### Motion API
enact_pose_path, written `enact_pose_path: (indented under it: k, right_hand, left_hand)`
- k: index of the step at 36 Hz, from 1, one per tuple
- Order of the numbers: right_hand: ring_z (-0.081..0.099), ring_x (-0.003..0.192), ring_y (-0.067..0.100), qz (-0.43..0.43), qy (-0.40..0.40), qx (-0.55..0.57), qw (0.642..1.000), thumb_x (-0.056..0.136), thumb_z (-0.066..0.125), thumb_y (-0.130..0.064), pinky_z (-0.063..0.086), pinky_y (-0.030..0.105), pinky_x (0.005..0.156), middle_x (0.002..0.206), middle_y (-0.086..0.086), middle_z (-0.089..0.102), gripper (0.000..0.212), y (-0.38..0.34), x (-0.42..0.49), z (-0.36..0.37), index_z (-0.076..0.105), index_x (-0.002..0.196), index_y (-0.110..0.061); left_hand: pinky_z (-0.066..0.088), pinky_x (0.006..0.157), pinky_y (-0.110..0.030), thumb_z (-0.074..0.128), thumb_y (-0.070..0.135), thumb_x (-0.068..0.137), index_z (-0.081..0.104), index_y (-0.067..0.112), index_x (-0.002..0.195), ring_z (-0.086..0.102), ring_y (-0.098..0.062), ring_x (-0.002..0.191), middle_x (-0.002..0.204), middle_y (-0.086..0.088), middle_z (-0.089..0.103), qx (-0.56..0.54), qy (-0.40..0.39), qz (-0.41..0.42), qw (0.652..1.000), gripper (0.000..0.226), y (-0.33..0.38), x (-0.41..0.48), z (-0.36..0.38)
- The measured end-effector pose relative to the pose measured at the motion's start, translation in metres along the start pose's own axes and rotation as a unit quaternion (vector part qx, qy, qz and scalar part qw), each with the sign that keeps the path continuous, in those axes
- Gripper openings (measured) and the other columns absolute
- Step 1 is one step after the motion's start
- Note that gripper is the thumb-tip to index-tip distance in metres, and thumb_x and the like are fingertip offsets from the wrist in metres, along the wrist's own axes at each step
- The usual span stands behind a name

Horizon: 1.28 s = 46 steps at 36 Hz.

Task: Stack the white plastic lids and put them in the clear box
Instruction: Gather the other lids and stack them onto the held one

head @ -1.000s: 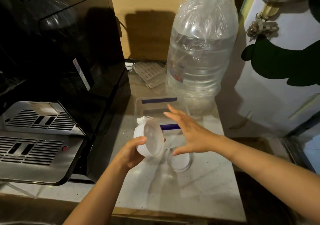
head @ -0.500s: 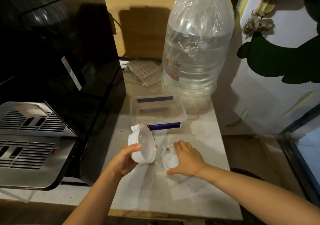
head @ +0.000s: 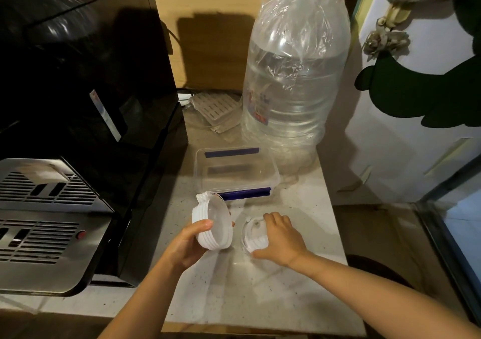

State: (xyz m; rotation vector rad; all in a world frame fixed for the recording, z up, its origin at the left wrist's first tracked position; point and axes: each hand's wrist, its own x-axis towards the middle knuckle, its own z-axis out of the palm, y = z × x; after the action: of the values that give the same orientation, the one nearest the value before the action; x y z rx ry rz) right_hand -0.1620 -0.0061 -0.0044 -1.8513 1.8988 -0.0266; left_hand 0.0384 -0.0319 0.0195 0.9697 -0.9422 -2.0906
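Left hand: clamped on the stack, tilted, ready for more.
Right hand: fingers together on the lid, at 3 o'clock.
Box: open, at 12 o'clock.

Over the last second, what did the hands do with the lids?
The right hand came down from open air in front of the clear box onto the single lid lying on the counter and now covers it, fingers curled over its edge. The left hand still holds the tilted lid stack. The box stayed empty.
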Motion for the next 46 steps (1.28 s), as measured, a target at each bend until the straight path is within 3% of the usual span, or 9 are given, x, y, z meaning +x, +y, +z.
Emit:
enact_pose_path:
  k: [9,12,15,21,27,30,36,40,46]
  right_hand:
    - [0.046,0.11,0.014,-0.026,0.059,0.263,0.963,0.062,0.08,-0.037,0.042,0.023,0.086,0.118,-0.005,0.044,0.077,-0.008,-0.007,-0.057,0.041,0.126,-0.018]
    - [0.054,0.097,0.007,-0.062,0.005,0.398,0.915,0.064,0.078,-0.034,0.046,0.016,0.074,0.11,-0.009,0.052,0.061,-0.017,-0.013,-0.078,0.045,0.115,-0.027]
    - [0.057,0.094,0.008,-0.095,-0.077,0.519,0.846,0.055,0.067,-0.044,0.05,0.02,0.076,0.103,-0.012,0.057,0.052,-0.025,-0.018,-0.091,0.051,0.103,-0.035]
    - [0.063,0.089,0.009,-0.117,-0.167,0.679,0.705,0.065,0.057,-0.043,0.054,0.023,0.067,0.102,-0.006,0.067,0.044,-0.038,-0.02,-0.092,0.062,0.107,-0.031]
    - [0.056,0.104,0.017,-0.105,-0.201,0.722,0.654,0.085,0.036,-0.036,0.045,0.035,0.086,0.117,0.002,0.063,0.043,-0.052,-0.023,-0.093,0.059,0.118,-0.02]
    - [0.052,0.115,0.022,-0.11,-0.22,0.72,0.649,0.092,0.029,-0.034,0.039,0.043,0.094,0.128,0.005,0.057,0.044,-0.057,-0.024,-0.094,0.052,0.125,-0.019]
    - [0.06,0.104,0.019,-0.087,-0.194,0.727,0.653,0.09,0.035,-0.033,0.054,0.033,0.078,0.12,0.006,0.063,0.04,-0.059,-0.021,-0.087,0.058,0.119,-0.02]
    - [0.06,0.101,0.024,-0.049,-0.1,0.72,0.685,0.095,0.037,-0.025,0.054,0.033,0.071,0.127,0.013,0.059,0.032,-0.055,-0.015,-0.079,0.057,0.119,-0.019]
    - [0.063,0.089,0.02,-0.009,0.008,0.63,0.776,0.094,0.042,-0.016,0.054,0.029,0.069,0.099,0.006,0.067,0.025,-0.057,-0.016,-0.07,0.066,0.091,-0.021]
  left_hand:
    - [0.058,0.064,-0.03,0.087,0.045,0.016,0.048,0.015,0.113,0.065,-0.024,0.087,0.096,-0.014,0.066,-0.013,0.01,0.0,1.0,0.109,0.001,0.008,-0.001]
    - [0.058,0.066,-0.031,0.087,0.046,0.019,0.045,0.015,0.118,0.062,-0.027,0.091,0.102,-0.015,0.061,-0.02,0.009,-0.001,1.0,0.112,0.004,0.009,0.002]
    - [0.058,0.066,-0.032,0.087,0.045,0.018,0.047,0.018,0.113,0.062,-0.026,0.09,0.101,-0.014,0.06,-0.039,0.002,-0.001,0.999,0.107,0.008,0.012,0.006]
    - [0.047,0.07,-0.038,0.088,0.042,0.016,0.06,0.014,0.097,0.059,-0.023,0.076,0.08,-0.009,0.068,-0.07,-0.02,0.013,0.997,0.091,0.012,0.014,0.014]
    - [0.058,0.064,-0.033,0.089,0.041,0.022,0.057,0.017,0.102,0.064,-0.023,0.077,0.088,-0.011,0.066,-0.099,-0.047,0.033,0.993,0.091,0.016,0.011,0.019]
    - [0.058,0.064,-0.032,0.089,0.042,0.022,0.058,0.017,0.1,0.066,-0.022,0.074,0.083,-0.009,0.071,-0.099,-0.054,0.044,0.993,0.087,0.017,0.009,0.02]
    - [0.059,0.063,-0.032,0.089,0.043,0.023,0.056,0.019,0.1,0.069,-0.02,0.073,0.08,-0.006,0.074,-0.11,-0.056,0.07,0.99,0.087,0.016,0.005,0.019]
    - [0.059,0.065,-0.034,0.089,0.041,0.022,0.056,0.016,0.1,0.068,-0.021,0.074,0.083,-0.008,0.072,-0.116,-0.064,0.07,0.989,0.088,0.015,0.002,0.017]
    - [0.058,0.061,-0.032,0.089,0.041,0.028,0.06,0.02,0.096,0.065,-0.022,0.075,0.084,-0.008,0.067,-0.122,-0.082,0.094,0.985,0.076,0.015,0.003,0.022]
